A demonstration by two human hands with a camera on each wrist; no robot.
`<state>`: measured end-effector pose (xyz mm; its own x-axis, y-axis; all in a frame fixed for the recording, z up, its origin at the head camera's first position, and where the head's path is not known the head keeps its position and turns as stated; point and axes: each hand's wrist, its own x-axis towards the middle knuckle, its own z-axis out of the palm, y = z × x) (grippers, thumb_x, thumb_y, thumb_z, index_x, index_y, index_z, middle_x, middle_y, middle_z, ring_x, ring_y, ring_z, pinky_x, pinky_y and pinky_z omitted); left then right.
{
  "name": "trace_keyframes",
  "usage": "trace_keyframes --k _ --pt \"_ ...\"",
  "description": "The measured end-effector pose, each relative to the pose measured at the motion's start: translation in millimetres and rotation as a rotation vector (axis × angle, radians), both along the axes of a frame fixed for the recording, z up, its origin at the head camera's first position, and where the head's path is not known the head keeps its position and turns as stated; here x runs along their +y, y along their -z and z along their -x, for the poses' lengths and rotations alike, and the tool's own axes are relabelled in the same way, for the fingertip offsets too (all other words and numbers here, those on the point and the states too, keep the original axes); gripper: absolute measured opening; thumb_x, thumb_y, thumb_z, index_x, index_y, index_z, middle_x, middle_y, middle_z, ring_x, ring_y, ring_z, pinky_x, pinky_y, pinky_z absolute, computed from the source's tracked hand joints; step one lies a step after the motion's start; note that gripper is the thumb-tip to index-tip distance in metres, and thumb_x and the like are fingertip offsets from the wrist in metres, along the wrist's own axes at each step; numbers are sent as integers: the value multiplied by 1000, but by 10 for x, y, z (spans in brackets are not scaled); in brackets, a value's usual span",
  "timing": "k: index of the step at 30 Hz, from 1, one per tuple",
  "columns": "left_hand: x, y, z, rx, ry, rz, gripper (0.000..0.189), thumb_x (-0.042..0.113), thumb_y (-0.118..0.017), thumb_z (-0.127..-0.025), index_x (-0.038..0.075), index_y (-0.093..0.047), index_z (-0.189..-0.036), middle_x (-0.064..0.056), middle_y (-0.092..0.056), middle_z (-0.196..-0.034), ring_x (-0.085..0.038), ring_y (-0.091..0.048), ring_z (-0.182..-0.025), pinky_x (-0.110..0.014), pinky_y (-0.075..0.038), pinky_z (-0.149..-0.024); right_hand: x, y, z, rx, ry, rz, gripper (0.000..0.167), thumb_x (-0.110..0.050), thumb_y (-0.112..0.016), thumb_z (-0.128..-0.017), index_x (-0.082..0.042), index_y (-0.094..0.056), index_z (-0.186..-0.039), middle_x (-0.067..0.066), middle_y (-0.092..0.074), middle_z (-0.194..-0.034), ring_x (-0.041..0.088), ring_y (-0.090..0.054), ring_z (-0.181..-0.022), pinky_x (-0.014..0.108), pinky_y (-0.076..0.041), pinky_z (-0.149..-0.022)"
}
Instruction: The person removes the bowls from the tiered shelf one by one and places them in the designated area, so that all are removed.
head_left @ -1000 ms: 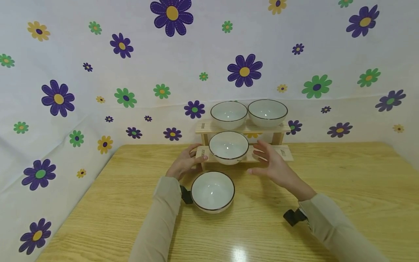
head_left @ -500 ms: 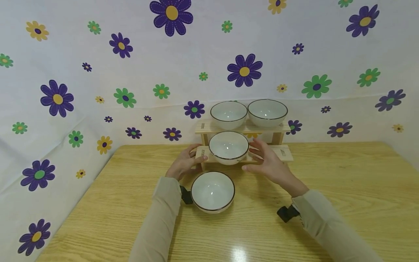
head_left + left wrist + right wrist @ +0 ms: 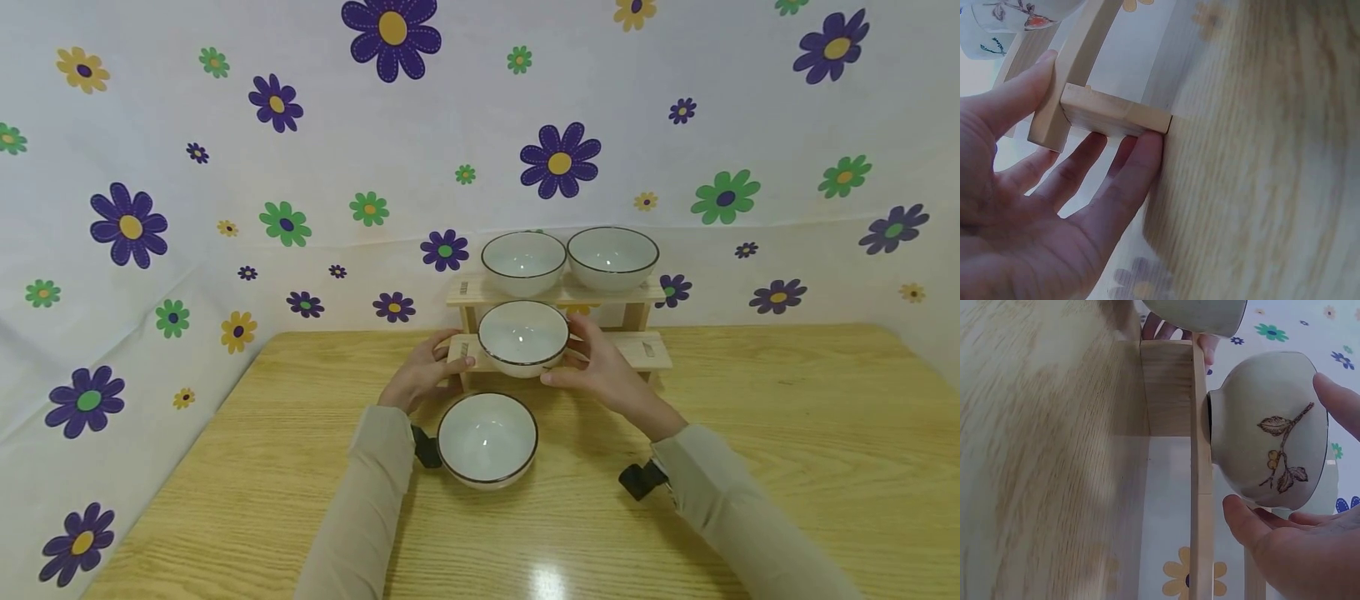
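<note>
My left hand (image 3: pixel 420 373) grips the left end of the lower shelf of a wooden two-tier rack (image 3: pixel 457 354). In the left wrist view its thumb lies along the shelf board, with the fingers (image 3: pixel 1138 165) against the short leg. A white bowl with a dark rim (image 3: pixel 523 333) stands upright on that lower shelf. My right hand (image 3: pixel 607 375) is curved round the bowl's right side, thumb in front and fingers partly hidden behind. From the right wrist, the bowl's leaf-and-berry print (image 3: pixel 1282 450) shows, with fingertips (image 3: pixel 1235 509) right at its side.
Two matching bowls, a left one (image 3: pixel 523 265) and a right one (image 3: pixel 613 258), sit side by side on the upper shelf. Another bowl (image 3: pixel 487 440) stands on the wooden table (image 3: pixel 787 458) in front of the rack, beside the left forearm. A flower-printed cloth (image 3: pixel 315 150) hangs behind.
My right hand has moved left from beside the lower-shelf bowl until its thumb and fingers surround the bowl's right side. The left hand and all the bowls stay in place.
</note>
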<state>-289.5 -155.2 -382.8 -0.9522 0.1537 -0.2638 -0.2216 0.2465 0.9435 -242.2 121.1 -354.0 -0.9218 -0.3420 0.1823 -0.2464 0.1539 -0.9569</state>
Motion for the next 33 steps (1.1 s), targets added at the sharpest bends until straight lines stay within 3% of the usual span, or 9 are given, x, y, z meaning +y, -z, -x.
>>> trace_keyframes --k 19,28,33 --pt "4 -18 18 4 8 -25 70 10 -67 -101 16 -32 -161 -22 -37 -161 -43 -47 -138 -60 -40 -113 -123 33 162 29 25 -16 88 2 -79 -87 6 -24 -156 29 -37 -153 46 -41 -140 56 -36 -117" --pt "4 3 26 -2 2 -18 69 10 -68 -101 17 -33 -161 -21 -42 -159 -42 -48 -137 -61 -39 -113 -190 51 202 43 12 26 99 3 -84 -80 7 -21 -156 29 -37 -151 43 -36 -142 56 -21 -123" --pt "4 26 25 -15 -4 -22 69 10 -68 -101 16 -33 -161 -21 -45 -156 -41 -48 -137 -61 -39 -113 -228 86 204 31 25 49 107 2 -86 -76 5 -16 -157 29 -36 -152 43 -35 -141 56 -19 -124"
